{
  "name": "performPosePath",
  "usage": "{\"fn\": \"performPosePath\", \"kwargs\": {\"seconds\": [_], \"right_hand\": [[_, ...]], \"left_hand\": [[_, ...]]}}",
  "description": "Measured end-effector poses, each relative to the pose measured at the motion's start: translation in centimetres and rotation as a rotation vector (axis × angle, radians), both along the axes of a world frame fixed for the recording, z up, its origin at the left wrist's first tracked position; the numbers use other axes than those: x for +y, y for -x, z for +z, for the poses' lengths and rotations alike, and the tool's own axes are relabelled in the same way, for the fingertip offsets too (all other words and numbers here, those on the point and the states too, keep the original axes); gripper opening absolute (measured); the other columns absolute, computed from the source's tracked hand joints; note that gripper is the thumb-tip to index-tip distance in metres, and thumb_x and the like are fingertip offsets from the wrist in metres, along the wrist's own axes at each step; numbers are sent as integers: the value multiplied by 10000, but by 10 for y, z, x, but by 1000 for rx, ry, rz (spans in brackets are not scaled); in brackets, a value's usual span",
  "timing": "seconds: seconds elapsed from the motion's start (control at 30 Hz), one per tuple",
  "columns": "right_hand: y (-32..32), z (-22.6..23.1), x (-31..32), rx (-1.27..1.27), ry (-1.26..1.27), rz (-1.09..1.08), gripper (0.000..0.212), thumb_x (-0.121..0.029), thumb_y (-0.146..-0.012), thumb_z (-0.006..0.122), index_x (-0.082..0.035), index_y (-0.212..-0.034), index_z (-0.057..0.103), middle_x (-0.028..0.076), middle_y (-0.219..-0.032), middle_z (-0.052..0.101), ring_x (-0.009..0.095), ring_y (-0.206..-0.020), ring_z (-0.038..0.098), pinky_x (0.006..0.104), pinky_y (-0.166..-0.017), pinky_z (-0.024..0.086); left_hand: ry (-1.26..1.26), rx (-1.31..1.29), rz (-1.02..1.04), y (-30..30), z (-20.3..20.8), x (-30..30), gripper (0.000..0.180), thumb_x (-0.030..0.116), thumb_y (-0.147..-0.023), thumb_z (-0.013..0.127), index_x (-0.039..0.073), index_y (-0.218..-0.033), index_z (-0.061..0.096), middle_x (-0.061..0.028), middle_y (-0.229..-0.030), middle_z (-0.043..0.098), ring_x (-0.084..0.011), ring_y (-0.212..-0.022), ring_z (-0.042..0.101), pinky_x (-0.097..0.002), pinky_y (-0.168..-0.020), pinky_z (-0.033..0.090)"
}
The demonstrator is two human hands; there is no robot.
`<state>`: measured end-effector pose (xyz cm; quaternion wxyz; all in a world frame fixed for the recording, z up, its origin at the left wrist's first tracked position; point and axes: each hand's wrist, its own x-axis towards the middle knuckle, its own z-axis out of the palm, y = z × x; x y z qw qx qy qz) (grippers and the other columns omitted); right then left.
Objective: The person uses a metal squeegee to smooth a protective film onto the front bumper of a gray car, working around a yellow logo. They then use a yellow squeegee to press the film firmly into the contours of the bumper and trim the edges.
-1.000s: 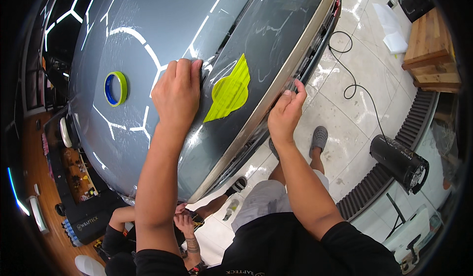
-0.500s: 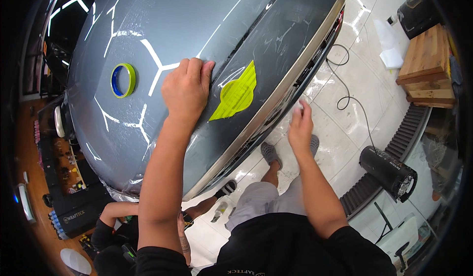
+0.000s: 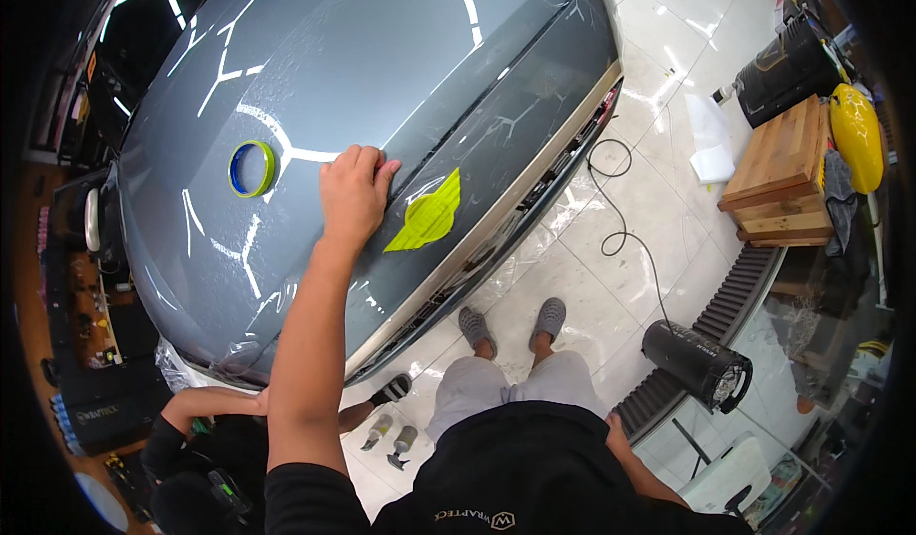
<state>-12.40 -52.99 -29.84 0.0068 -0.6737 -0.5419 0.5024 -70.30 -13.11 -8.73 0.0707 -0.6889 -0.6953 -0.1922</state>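
My left hand [image 3: 355, 196] is closed, knuckles up, on the grey car hood [image 3: 286, 86] beside the long seam near its front edge. Whatever its curled fingers hold, if anything, is hidden. Just right of it, a wing-shaped patch of yellow-green masking tape [image 3: 426, 215] is stuck to the front panel. A roll of yellow-green tape [image 3: 270, 169] with a blue inner ring rests on the hood to the left. Clear film with wrinkles and wet streaks shows on the car's surface. Down by my right hip is my right hand [image 3: 618, 431], mostly hidden behind my shirt, fingers unclear.
A co-worker's arm [image 3: 205, 403] reaches to the car's edge at lower left. Two spray bottles [image 3: 405, 440] stand on the tiled floor. To the right are a black cylindrical device [image 3: 695, 363] with a cable [image 3: 625, 220], a wooden box [image 3: 778, 167] and a yellow glossy object [image 3: 856, 139].
My right hand has dropped from beside the bumper to my right hip. My left hand stays closed at the hood seam. The view has shifted, bringing more floor at the right into sight.
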Motion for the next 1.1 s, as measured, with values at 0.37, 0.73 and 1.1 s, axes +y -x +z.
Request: {"fn": "performPosePath", "kwargs": {"seconds": [0.37,0.73,1.1], "right_hand": [[12,-51,97,-107,98,143,322,-232,-919,574,6,-1095,699,263,-1028,712,408,-1015,691,491,-841,534],[-4,16,144,-251,303,1003,326,-29,-789,700,7,-1113,705,263,-1192,640,432,-1055,656,476,-918,550],[304,189,410,390,-1114,781,475,-69,-887,588,-10,-1358,572,155,-1478,520,359,-1367,479,492,-1137,382]], "left_hand": [[56,76,127,-3,3,3,254,301,-938,692,77,-836,628,-80,-849,622,-306,-853,605,-445,-761,386],[149,-50,171,-7,10,8,256,302,-935,698,69,-859,624,-94,-848,632,-322,-846,603,-449,-759,386],[60,-52,85,-3,7,7,228,294,-925,704,81,-893,630,-93,-850,634,-339,-846,622,-471,-771,424]]}}
